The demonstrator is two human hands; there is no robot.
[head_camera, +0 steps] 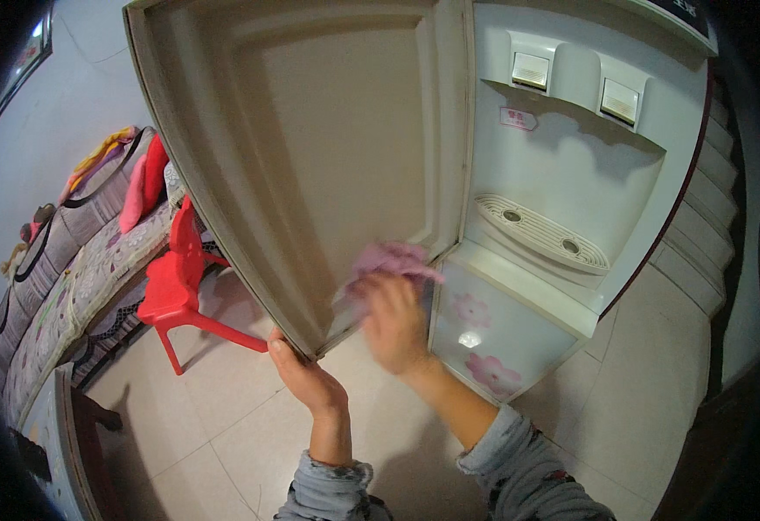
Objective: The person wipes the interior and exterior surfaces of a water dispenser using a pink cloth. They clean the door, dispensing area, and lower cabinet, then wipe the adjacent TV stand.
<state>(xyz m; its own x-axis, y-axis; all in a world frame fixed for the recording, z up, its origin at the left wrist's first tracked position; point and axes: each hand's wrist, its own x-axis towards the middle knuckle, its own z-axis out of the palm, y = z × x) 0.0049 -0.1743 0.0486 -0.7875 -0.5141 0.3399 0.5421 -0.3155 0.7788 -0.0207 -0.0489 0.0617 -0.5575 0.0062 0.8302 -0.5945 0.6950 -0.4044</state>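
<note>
A water dispenser stands before me with its upper door swung out to the left, the beige inner panel facing me. My left hand grips the door's lower outer corner, thumb on the near side. Against the lower part of that panel, my right hand holds a pink cloth; hand and cloth are slightly blurred. To the right of the door sit two white tap levers and a slotted drip tray. Below is a lower front panel with pink flower prints.
A red plastic child's chair stands left of the door, near my left hand. Behind it runs a sofa with a patterned cover and cushions. A table corner juts in at lower left. Stairs rise at right.
</note>
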